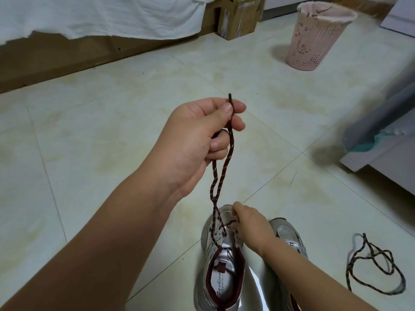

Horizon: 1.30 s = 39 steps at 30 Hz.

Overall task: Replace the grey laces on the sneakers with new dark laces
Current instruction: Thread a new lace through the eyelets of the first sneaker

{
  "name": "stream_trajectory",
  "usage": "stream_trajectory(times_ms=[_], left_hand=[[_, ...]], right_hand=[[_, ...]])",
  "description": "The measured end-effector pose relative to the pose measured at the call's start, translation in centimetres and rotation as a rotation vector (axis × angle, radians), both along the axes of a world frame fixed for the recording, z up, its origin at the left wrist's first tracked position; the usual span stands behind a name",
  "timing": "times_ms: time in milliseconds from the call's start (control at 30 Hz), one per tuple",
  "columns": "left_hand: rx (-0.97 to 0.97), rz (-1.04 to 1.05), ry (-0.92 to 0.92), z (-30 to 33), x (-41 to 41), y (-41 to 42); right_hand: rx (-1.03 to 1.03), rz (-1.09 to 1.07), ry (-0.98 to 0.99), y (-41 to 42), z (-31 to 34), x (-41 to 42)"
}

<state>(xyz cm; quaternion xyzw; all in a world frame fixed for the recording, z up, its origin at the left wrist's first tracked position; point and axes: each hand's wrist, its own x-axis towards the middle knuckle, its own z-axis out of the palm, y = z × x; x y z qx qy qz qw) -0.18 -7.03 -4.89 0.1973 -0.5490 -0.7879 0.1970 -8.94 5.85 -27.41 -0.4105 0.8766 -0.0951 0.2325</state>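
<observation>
**Hands threading a dark lace through the near sneaker**

I see the left hand (202, 133) raised above the floor, fingers curled, thumb and forefinger pinching the dark lace (224, 167) just below its tip, which sticks up past the thumb. Two strands of this lace, dark with pale flecks, hang from the hand, cross over each other lower down and enter the eyelets of the left sneaker (221, 261). The right hand (251, 227) is low and near, resting on the front of that sneaker's lacing area, fingertips curled and pinching a short bit of the lace at the eyelets; I cannot tell exactly which eyelet. The left sneaker is silver-grey with a dark red collar, toe pointing far, its opening facing me, directly below the left hand. The right sneaker (288, 237) stands just beside it on the right, partly hidden behind the right forearm.

On the tiled floor (112, 108) at near right, well apart from the hands, lies a second lace (377, 265) in a loose tangle. Far right stands a pink perforated waste basket (318, 37). A cardboard box (238, 19) stands at the far centre, beside a bed draped with a white sheet (101, 16) at far left. A grey furniture edge (381, 135) occupies the right side.
</observation>
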Motion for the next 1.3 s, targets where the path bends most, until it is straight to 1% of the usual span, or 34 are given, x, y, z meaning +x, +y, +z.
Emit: stream_trajectory(times_ms=[67, 167, 300, 400, 467, 500, 600, 767, 833, 900, 933, 1033, 1133, 1200, 1233, 1300], left_hand=[[-0.001, -0.003, 0.016, 0.2, 0.1, 0.0], [-0.001, -0.005, 0.067, 1.0, 0.2, -0.1], [-0.025, -0.013, 0.11, 1.6, 0.2, -0.2], [-0.023, -0.006, 0.089, 1.4, 0.1, -0.2], [-0.015, 0.005, 0.066, 1.1, 0.1, -0.2], [-0.013, 0.013, 0.055, 1.0, 0.1, -0.2], [-0.011, 0.04, 0.019, 0.5, 0.1, -0.3], [-0.008, 0.07, -0.014, 0.1, 0.2, -0.5], [0.001, 0.075, 0.005, 0.4, 0.2, -0.6], [0.022, 0.077, 0.067, 1.1, 0.3, -0.7], [0.033, 0.075, 0.111, 1.7, 0.4, -0.9], [0.033, 0.062, 0.239, 3.8, 0.8, -1.3], [0.019, 0.053, 0.303, 5.3, 0.9, -1.2], [0.034, 0.041, 0.323, 5.8, 0.6, -0.9], [0.042, 0.034, 0.329, 5.8, 0.3, -0.7], [0.052, 0.019, 0.333, 5.8, -0.1, -0.4]], right_hand=[[-0.034, 0.05, -0.011, 0.2, -0.3, 0.3], [-0.03, 0.053, -0.107, 0.2, -1.3, 1.0], [-0.045, 0.059, -0.061, 0.0, -1.9, 1.5], [-0.044, 0.064, -0.041, -0.1, -1.7, 2.0], [-0.046, 0.037, -0.07, -0.2, -1.2, 2.2], [-0.065, 0.004, -0.116, -0.4, -0.9, 2.2], [-0.118, -0.157, -0.342, -0.7, -0.1, 1.8], [-0.235, -0.363, -0.603, -0.9, 0.0, 1.5], [-0.271, -0.424, -0.697, -0.8, 0.4, 1.3], [-0.28, -0.447, -0.772, -0.5, 0.5, 1.2], [-0.271, -0.438, -0.786, -0.4, 0.5, 1.2], [-0.23, -0.395, -0.738, 0.1, 0.5, 1.0], [-0.252, -0.416, -0.775, 0.5, 1.0, 1.0], [-0.28, -0.377, -0.818, 0.5, 1.9, 1.3], [-0.289, -0.326, -0.788, 0.4, 2.5, 1.4], [-0.294, -0.19, -0.659, -0.1, 4.1, 1.3]])
